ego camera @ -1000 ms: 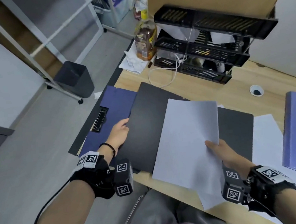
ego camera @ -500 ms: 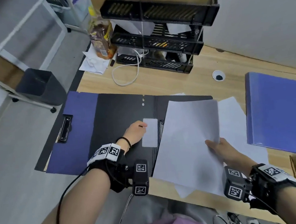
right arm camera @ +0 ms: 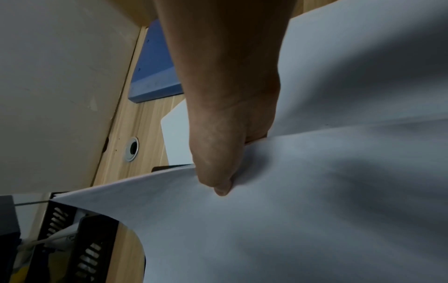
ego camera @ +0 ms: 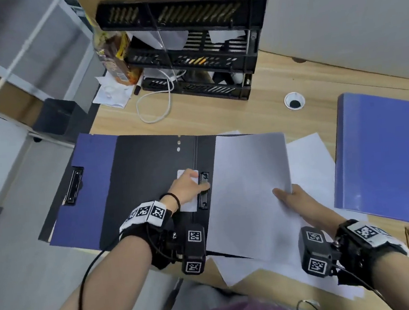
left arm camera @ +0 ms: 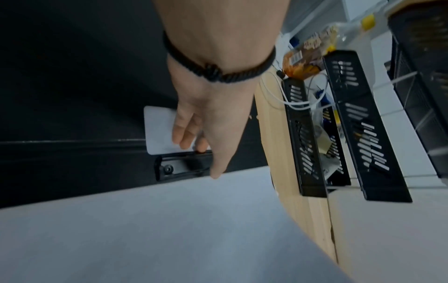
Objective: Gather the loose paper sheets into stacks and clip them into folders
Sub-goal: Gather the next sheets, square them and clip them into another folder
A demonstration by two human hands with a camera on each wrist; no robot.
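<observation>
A black folder point(ego camera: 150, 175) lies open on the desk, its spring clip point(ego camera: 203, 201) beside the spine. My left hand point(ego camera: 191, 186) is at that clip point(left arm camera: 179, 168): the thumb lies across it and the fingertips point(left arm camera: 189, 141) sit at its edge on a white label. My right hand point(ego camera: 294, 198) pinches the right edge of a white paper stack point(ego camera: 250, 190), held over the folder's right half. The thumb point(right arm camera: 218, 183) presses on top of the stack point(right arm camera: 290, 210). More loose sheets point(ego camera: 308, 164) lie under it on the desk.
A blue folder point(ego camera: 93, 161) with its own clip point(ego camera: 73, 186) lies under the black one at left. A closed blue folder point(ego camera: 387, 155) lies at right. Behind stand a black letter tray point(ego camera: 188, 55), a bottle point(ego camera: 117, 55), a white cable point(ego camera: 158, 109) and a cable hole point(ego camera: 294, 101).
The black folder's cover has been laid open to the left. My left hand moved right from the cover to the clip. The right hand kept hold of the paper stack.
</observation>
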